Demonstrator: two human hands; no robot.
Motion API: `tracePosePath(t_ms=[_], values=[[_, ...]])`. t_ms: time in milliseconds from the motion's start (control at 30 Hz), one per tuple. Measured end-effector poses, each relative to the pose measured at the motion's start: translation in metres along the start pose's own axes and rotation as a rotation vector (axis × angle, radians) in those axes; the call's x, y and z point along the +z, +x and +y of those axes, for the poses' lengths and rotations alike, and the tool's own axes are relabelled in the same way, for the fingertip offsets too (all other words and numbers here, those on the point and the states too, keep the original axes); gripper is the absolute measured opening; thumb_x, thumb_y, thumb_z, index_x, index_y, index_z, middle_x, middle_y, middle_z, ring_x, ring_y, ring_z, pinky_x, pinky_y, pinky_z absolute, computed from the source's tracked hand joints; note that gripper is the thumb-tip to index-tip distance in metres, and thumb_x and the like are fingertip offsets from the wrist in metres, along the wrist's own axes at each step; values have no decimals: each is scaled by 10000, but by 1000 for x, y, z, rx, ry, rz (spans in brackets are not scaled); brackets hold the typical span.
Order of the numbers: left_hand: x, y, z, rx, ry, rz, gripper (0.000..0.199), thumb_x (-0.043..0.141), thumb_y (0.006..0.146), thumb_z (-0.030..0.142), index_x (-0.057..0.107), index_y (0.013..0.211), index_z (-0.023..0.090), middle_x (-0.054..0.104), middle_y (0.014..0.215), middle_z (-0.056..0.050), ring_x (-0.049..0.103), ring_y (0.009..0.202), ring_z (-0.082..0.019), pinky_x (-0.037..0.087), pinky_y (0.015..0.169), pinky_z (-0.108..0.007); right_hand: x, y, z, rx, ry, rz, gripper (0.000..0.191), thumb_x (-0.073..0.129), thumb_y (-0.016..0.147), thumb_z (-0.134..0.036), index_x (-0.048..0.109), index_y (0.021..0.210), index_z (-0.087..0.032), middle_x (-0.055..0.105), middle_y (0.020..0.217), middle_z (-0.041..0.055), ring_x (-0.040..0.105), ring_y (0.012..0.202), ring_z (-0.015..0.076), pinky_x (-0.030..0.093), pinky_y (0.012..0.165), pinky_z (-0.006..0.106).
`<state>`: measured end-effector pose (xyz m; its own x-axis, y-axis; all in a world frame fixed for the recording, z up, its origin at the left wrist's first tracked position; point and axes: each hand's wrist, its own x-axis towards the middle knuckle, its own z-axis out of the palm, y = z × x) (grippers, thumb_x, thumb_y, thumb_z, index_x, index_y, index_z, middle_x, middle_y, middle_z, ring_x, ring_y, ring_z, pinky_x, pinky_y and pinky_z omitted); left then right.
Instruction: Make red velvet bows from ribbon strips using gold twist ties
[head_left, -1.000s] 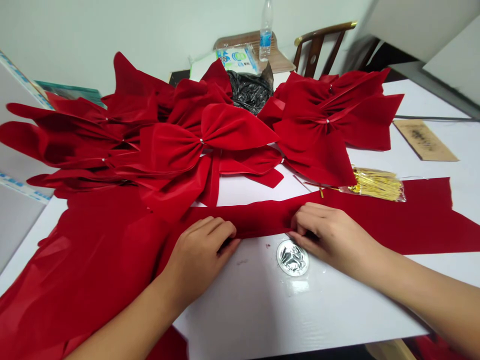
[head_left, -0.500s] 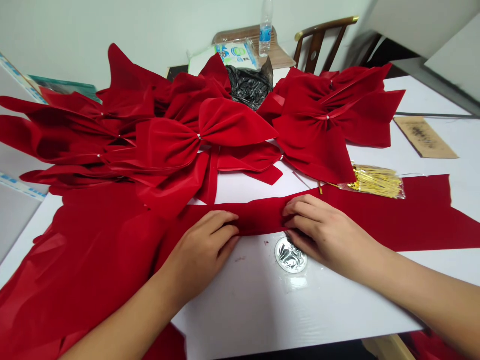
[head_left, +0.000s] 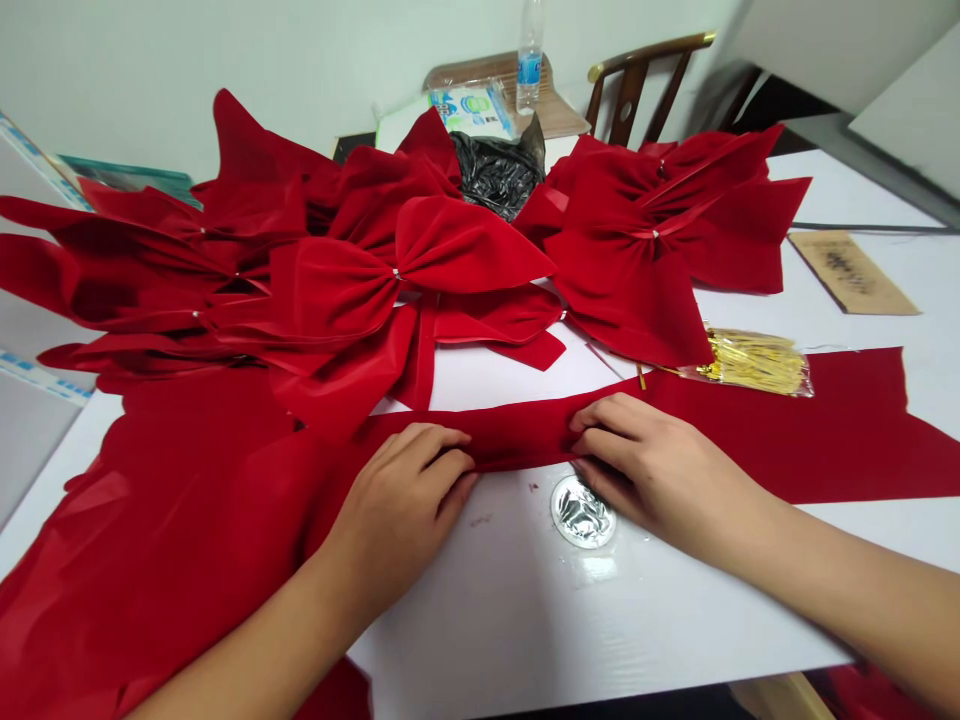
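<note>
A wide strip of red velvet ribbon [head_left: 517, 432] lies across the white table, narrowed into gathers between my hands. My left hand [head_left: 409, 505] is closed on its lower edge and folds, fingertips tucked in. At the other end of the gathered stretch, my right hand [head_left: 656, 460] pinches the ribbon with bent fingers, the thumb beneath. Beyond it the ribbon spreads flat to a notched end at the right. Just below my right fingers is a round silvery disc [head_left: 583, 512] on the table. A bundle of gold twist ties [head_left: 757, 362] in clear wrap touches the ribbon's upper edge.
Several finished red bows [head_left: 465, 245] are heaped behind the ribbon. More red fabric [head_left: 187, 520] covers the left side. Farther back are a black plastic bag [head_left: 499, 175], a water bottle [head_left: 529, 70] and a wooden chair [head_left: 637, 85]. A brown card [head_left: 851, 272] lies at the right.
Almost nothing differs. Both hands keep their hold on the ribbon, with only slight finger shifts, and the gathered part looks a little rounder.
</note>
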<state>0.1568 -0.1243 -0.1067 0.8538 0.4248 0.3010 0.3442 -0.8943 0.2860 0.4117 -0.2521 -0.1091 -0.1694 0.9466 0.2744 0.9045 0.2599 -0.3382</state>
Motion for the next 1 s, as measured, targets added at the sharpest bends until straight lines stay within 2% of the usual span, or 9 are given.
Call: tracePosePath(t_ms=[233,433,733,867,1000], values=[[1,0,0,-18,-54,-4,108,613,984,189,716,972,160,714,1032,-60,650,929,-206,577,838,-389,0,1,0,11,4,-33,196,552,975,-157,671,820,-136,655,868,79,608,809,199,523,684,337],[1,0,-1,-26,-104,-8,117,615,986,187,718,939,157,711,969,-51,647,870,-180,569,796,-340,0,0,2,35,34,-17,209,552,977,-158,647,792,-144,659,876,73,610,795,178,500,667,306],[-3,2,-4,3,-115,60,118,665,960,203,763,895,194,757,950,-12,711,824,-161,584,728,-300,-5,-1,9,56,146,-13,242,587,982,-184,629,745,-161,701,872,75,660,767,161,514,652,272],[-5,3,-3,-38,-154,63,153,716,916,184,685,767,172,754,900,-5,721,804,-148,578,709,-270,-5,-1,10,81,159,-16,266,596,971,-172,566,707,-165,687,836,61,642,746,150,489,637,255],[-6,5,-2,-77,-185,57,226,730,889,167,588,714,171,731,835,10,692,766,-137,546,672,-256,-5,0,9,83,140,-13,277,601,952,-146,493,699,-174,619,746,33,556,649,125,406,568,238]])
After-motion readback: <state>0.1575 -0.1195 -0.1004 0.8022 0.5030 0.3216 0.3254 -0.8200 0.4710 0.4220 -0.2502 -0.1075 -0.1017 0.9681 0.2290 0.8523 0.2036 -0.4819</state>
